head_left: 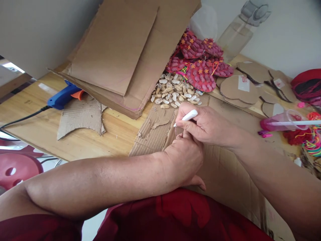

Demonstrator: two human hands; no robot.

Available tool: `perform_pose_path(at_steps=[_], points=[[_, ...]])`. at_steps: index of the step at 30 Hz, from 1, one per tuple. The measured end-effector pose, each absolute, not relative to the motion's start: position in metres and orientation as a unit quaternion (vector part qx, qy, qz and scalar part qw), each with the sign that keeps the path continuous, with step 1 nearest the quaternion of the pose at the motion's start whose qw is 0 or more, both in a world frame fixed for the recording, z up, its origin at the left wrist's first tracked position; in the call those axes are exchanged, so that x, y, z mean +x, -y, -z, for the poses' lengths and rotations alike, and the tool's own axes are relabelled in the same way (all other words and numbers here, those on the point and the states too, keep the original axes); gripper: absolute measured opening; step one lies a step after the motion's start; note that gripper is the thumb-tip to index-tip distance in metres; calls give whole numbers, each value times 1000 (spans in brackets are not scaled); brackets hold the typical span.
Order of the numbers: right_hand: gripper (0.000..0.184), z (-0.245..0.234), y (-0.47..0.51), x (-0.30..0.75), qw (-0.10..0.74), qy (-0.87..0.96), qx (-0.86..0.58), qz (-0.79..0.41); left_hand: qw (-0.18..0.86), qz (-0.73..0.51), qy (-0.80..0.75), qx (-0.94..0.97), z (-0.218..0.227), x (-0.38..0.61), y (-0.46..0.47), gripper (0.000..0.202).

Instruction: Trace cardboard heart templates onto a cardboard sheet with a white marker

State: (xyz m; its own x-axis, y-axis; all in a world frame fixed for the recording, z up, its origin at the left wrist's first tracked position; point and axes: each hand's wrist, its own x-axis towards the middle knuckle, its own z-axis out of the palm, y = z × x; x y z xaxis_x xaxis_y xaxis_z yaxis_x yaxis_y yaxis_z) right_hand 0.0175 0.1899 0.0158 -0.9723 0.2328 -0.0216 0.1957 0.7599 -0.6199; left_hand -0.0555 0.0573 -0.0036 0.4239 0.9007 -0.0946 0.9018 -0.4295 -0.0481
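My right hand (200, 124) is closed around a small tool with a fat white handle (190, 115). A thin shaft leads from the handle's narrow end down toward my left hand (185, 155). The left fingers are curled against the right hand's fingertips, and whatever they grip is hidden. Under both hands lies a flattened cardboard sheet (225, 174), with torn, ribbed cardboard (151, 134) beside them on the left. Just beyond the hands is a heap of peanut shells (175, 90).
Large cardboard sheets (112, 47) lean at the back. A blue glue gun (64, 95) rests at left near a cardboard scrap (80, 117). Pink shell-covered decorations (202, 73), a clear bottle (237, 33), cut cardboard shapes (238, 88) and a pink cup (281, 120) stand back right.
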Motion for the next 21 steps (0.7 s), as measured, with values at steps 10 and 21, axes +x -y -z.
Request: perform_pose_path(at_steps=[10,21], points=[[16,-21,-183,20,-16,927,-77,-367,-3,66,-522,850,8,-53,-54,98],[20,-14,-186,23,12,930,-86,-356,-1,76,-539,839,7,-50,-56,108]])
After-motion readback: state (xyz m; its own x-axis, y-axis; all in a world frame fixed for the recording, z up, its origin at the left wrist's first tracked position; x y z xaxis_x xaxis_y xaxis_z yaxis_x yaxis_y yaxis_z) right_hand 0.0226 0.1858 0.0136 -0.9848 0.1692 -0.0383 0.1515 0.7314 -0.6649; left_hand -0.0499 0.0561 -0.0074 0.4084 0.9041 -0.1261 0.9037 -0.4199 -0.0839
